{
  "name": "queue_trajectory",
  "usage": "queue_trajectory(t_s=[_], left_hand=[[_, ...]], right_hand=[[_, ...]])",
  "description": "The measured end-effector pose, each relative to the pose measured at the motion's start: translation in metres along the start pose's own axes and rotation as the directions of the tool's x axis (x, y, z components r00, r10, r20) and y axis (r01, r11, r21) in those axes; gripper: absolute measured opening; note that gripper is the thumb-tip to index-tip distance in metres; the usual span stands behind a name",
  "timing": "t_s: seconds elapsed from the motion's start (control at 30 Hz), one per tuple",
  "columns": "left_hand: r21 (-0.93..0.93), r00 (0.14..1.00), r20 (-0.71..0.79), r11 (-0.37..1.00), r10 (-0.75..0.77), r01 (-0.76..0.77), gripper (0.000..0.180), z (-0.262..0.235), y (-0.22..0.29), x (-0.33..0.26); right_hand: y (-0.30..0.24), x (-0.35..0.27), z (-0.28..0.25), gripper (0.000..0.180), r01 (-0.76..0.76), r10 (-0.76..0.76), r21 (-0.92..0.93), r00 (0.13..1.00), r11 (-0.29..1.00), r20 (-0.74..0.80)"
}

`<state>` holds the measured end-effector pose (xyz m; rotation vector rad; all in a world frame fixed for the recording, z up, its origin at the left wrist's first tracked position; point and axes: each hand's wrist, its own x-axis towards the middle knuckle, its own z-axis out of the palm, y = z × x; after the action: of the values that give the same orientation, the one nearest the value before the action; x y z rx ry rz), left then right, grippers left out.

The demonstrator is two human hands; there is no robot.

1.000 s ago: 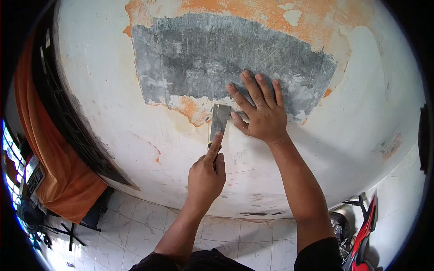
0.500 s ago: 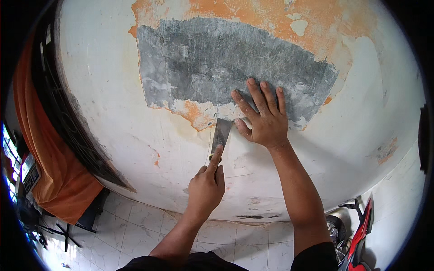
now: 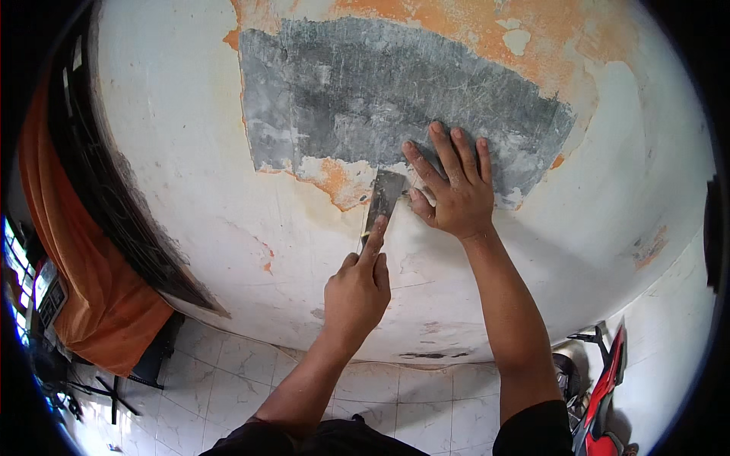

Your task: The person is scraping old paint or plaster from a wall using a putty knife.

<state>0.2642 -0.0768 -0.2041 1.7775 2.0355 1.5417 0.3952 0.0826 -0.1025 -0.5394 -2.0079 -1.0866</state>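
My left hand [image 3: 356, 292] is closed round the handle of a putty knife [image 3: 385, 191], its index finger stretched along the metal blade. The blade's front edge lies against the wall [image 3: 304, 251], at the lower border of a grey bare patch [image 3: 372, 91] where the paint is off. Just right of the blade, my right hand [image 3: 458, 194] is spread flat on the wall, fingers apart, with the fingertips over the grey patch and nothing held. Orange and cream paint remnants [image 3: 332, 178] show along the patch's ragged lower edge. The knife's handle is mostly hidden by my left hand.
An orange cloth [image 3: 103, 296] hangs at the left, beside a dark window grille [image 3: 114, 190]. At the lower right stands a red and black motorbike [image 3: 604, 395], partly in view. Pale tiles [image 3: 426, 395] cover the floor below the wall.
The putty knife and my left hand have moved up, the blade now reaching the grey patch's lower edge. My right hand stays flat against the wall. The view has shifted slightly.
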Motion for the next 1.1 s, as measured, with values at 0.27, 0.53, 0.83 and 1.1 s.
queue_trajectory(t_s=[0.27,0.53,0.83,1.1], left_hand=[[0.004,0.999,0.005,0.999,-0.035,0.035,0.061,0.002,-0.013,-0.013],[-0.024,1.0,0.002,1.0,-0.02,0.02,0.06,0.003,-0.009,-0.009],[-0.065,0.999,-0.033,0.997,0.043,-0.045,0.062,-0.009,0.001,0.007],[-0.031,1.0,0.02,0.999,-0.021,0.022,0.062,0.003,-0.021,-0.02]], right_hand=[[-0.002,0.002,0.002,0.055,0.028,-0.029,-0.042,0.999,0.999,-0.024],[0.002,0.0,0.0,0.058,0.008,-0.008,-0.043,1.0,0.999,-0.005],[0.003,-0.001,-0.003,0.055,0.014,-0.014,-0.059,1.0,0.998,0.005],[0.0,0.001,-0.001,0.057,-0.001,0.001,-0.043,1.0,0.999,-0.002]])
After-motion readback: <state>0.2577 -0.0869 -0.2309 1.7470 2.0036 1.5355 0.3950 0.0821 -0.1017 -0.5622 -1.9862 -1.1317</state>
